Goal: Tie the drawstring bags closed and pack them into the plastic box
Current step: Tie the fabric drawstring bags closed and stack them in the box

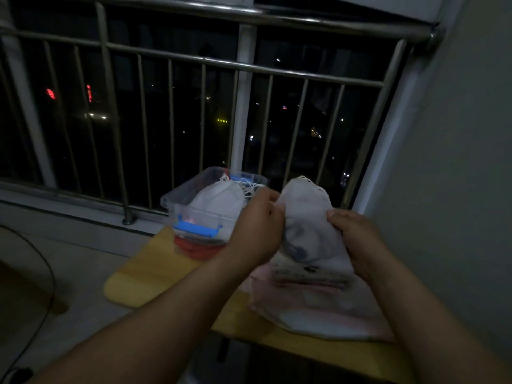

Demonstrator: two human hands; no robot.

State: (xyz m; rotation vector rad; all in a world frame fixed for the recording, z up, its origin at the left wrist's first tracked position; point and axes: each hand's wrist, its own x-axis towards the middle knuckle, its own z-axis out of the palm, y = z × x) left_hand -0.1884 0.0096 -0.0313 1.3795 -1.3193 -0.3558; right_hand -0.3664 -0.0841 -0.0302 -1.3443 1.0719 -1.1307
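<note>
Both hands were up in front of the railing, working on a white fabric drawstring bag (307,217) held above the yellow wooden table (144,275). The left hand (256,228) was curled closed on the bag's left edge just below the mouth, and the right hand (357,239) clamped the right side, thumb on the front of the cloth. A dark rounded item showed faintly through the fabric. The mouth, with its eyelet rim, stood upright and looked gathered but not knotted; no cord ends could be made out on it in the dim light.

Behind the left hand sat the clear plastic box with blue latches (177,206), already holding a second white bag (219,202) with loose white cord (250,188) trailing at its neck. A pale pink cloth pile (318,306) lay on the table beneath the held bag.

To do this step well, it seemed best to settle the contents toward the bottom first, so the neck was free cloth only. Then find both cord ends, pull them evenly in opposite directions until the mouth puckered shut, and knot close against the gather. Keeping one hand pinched at the neck while tying would probably stop it reopening.
</note>
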